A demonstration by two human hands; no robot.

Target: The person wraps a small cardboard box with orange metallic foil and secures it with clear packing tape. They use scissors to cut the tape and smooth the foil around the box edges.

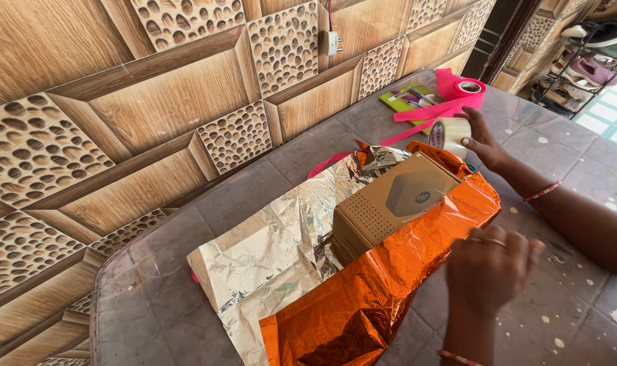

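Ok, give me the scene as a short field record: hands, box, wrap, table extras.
right hand: grips a roll of clear tape
left hand: at the orange foil wrap, blurred
box: brown cardboard, on the wrap, partly covered
wrap inner side: silver, crumpled
table: grey
far end: pink ribbon roll, green card
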